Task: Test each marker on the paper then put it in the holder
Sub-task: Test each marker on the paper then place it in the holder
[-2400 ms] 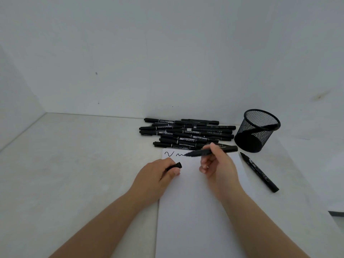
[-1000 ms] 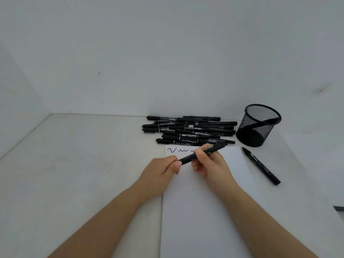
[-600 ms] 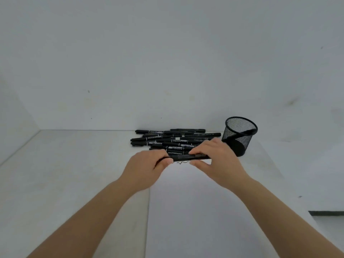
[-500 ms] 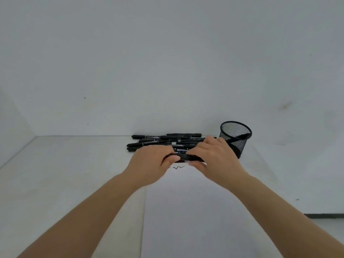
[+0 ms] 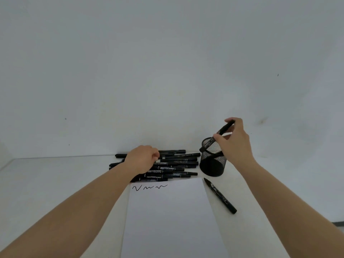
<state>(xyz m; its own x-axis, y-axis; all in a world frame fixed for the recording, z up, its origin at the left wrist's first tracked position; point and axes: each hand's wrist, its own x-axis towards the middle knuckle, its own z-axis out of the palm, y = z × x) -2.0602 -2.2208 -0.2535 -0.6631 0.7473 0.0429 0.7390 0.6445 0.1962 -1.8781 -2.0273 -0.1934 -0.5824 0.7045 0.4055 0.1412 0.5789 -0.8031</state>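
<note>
Since the earlier frames the two hands have separated: the right hand (image 5: 235,140) has carried the capped marker (image 5: 216,135) away from the paper and up to the mesh holder (image 5: 212,164), while the left hand (image 5: 142,159) has gone forward to the marker pile (image 5: 175,164).

Right hand: fingers (image 5: 218,136) grasping the marker along its upper half, thumb side near the top end. The marker is tilted, upper end toward the right, lower end at the holder's rim on its left side; whether the tip is inside or against the outer mesh cannot be told. Another marker (image 5: 214,155) already leans across the holder's interior.

Left hand: resting over the left part of the pile, fingers curled downward. Whether they grasp a marker cannot be told, as the fingertips are hidden.

The pile lies on the white surface (image 5: 55,179) against the back wall, markers roughly parallel, just beyond the top edge of the paper (image 5: 171,216). Three short black squiggles (image 5: 149,187) sit in a row near the sheet's top left corner.

One loose marker (image 5: 220,195) lies on the surface just beside the paper's right edge, angled, its near end pointing toward the lower right, in front of the holder.
</note>
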